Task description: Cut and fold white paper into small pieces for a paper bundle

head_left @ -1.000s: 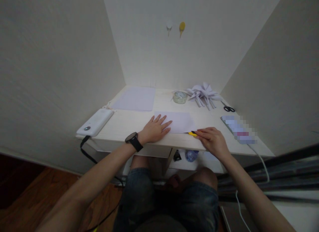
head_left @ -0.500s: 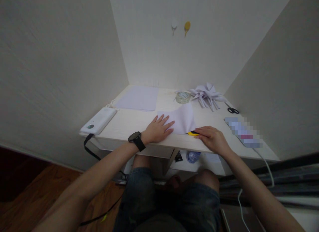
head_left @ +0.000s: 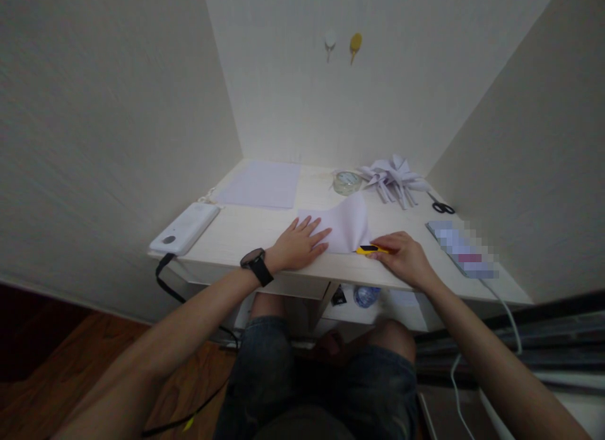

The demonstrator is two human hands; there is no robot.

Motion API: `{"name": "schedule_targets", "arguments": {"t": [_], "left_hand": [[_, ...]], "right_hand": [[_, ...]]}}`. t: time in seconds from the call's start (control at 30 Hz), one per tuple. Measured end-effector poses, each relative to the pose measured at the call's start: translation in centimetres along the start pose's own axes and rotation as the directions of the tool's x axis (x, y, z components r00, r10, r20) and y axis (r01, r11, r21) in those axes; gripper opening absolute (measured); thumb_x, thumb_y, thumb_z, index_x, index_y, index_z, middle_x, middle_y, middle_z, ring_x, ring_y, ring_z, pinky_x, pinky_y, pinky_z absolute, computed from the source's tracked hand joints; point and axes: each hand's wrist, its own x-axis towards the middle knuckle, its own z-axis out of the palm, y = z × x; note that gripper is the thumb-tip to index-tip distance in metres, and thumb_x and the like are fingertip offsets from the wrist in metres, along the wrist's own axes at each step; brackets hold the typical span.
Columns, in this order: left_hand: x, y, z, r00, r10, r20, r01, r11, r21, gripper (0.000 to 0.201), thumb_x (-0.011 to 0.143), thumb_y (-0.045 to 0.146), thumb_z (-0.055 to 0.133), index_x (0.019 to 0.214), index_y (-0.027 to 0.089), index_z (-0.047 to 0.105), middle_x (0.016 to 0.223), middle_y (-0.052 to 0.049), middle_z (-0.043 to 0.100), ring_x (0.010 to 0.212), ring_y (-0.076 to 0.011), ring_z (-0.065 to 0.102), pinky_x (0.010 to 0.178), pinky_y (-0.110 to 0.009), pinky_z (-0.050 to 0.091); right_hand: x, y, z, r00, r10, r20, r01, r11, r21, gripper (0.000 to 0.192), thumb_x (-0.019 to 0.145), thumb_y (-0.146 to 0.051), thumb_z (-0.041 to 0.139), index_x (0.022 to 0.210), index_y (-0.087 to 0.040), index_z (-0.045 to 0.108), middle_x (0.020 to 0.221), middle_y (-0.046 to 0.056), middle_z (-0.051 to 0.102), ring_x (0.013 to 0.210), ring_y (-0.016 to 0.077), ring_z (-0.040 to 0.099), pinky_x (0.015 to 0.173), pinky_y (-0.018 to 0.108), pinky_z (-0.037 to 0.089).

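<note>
**Yellow knife at the paper's near right corner, flat hand to its left**

The right hand (head_left: pixel 401 258) has its grip closed on a small yellow-and-black utility knife (head_left: pixel 370 249), fingers pinched along the handle. The knife lies low against the pale wooden surface (head_left: pixel 255 235), its long axis running roughly left to right, with the free end pointing left toward the sheet. That end sits just at the near right corner of the white sheet of paper (head_left: pixel 347 225) — touching or nearly so; the contact itself is too small to make out.

The left hand (head_left: pixel 299 246) lies palm down with fingers spread, holding nothing, pressing the near left part of the same sheet onto the surface. The paper's far right part lifts off the surface in a soft curl, while the part under the palm stays flat. So the sheet lies between the two hands — the knife hand on its right edge, the flat hand on its left.

Well apart at the back stand a clear roll of tape (head_left: pixel 346 182), a cluster of folded white paper shapes (head_left: pixel 391 177) and black-handled scissors (head_left: pixel 443 207). A white power bank (head_left: pixel 184 228) rests at the left edge.
</note>
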Motion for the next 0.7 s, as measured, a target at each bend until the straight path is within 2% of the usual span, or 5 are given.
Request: {"name": "schedule_targets", "arguments": {"t": [0.2, 0.4, 0.7], "left_hand": [[0.0, 0.0, 0.0, 1.0, 0.001, 0.008, -0.001, 1.0, -0.004, 0.059, 0.101, 0.053, 0.019, 0.153, 0.028, 0.032, 0.161, -0.011, 0.025, 0.148, -0.0329, 0.023, 0.118, -0.053, 0.016], [-0.1, 0.2, -0.1, 1.0, -0.019, -0.005, 0.019, 1.0, -0.012, 0.057, 0.101, 0.052, 0.023, 0.152, 0.028, 0.035, 0.161, -0.009, 0.027, 0.148, -0.0318, 0.023, 0.118, -0.053, 0.016], [0.0, 0.1, 0.0, 1.0, -0.021, 0.004, 0.021, 1.0, -0.016, 0.06, 0.101, 0.055, 0.022, 0.153, 0.027, 0.033, 0.161, -0.01, 0.026, 0.149, -0.0328, 0.021, 0.119, -0.052, 0.015]], "right_hand": [[0.0, 0.4, 0.1, 0.998, -0.062, -0.001, 0.062, 0.998, -0.008, 0.016, 0.081, -0.035, 0.071, 0.09, -0.023, 0.079, 0.09, 0.007, 0.078, 0.087, 0.027, 0.068, 0.079, 0.043, 0.055], [-0.3, -0.3, 0.1, 0.994, -0.105, -0.013, 0.104, 0.992, -0.068, 0.015, 0.083, -0.032, 0.07, 0.091, -0.022, 0.079, 0.09, 0.007, 0.077, 0.087, 0.0269, 0.067, 0.08, 0.043, 0.054], [-0.5, -0.7, 0.5, 0.995, -0.087, -0.048, 0.085, 0.996, -0.038, 0.018, 0.083, -0.035, 0.07, 0.091, -0.022, 0.079, 0.089, 0.008, 0.077, 0.086, 0.0268, 0.067, 0.078, 0.042, 0.056]]}}
